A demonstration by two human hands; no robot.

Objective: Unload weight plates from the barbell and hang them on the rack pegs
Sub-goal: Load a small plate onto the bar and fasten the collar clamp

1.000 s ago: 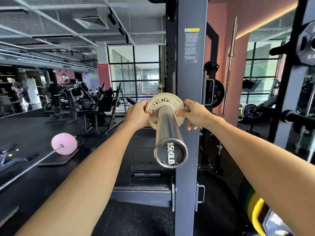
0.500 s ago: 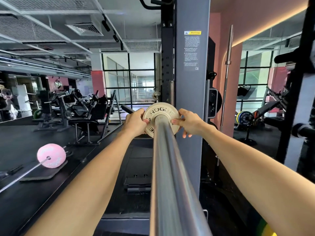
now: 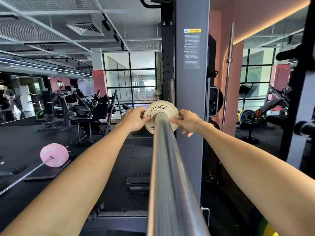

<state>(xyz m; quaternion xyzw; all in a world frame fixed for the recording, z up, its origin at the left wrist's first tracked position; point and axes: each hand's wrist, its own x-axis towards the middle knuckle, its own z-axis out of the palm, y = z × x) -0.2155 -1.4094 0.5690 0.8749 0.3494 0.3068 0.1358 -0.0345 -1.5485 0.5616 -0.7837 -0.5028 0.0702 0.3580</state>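
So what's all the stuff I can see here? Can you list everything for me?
small plate: one, tan, lettered ROGUE, on the barbell sleeve, centre
barbell sleeve: one, silver steel, running from the camera to the plate
rack upright: one, grey, right behind the plate, with a warning label
pink plate: one, on a bar lying on the floor, left
upright bar: one, silver, stored standing by the pink wall
blue and yellow plates: a stack on a stand, far right
benches and machines: several, black, left background
left hand: gripping the plate's left edge
right hand: pinching the plate's right edge
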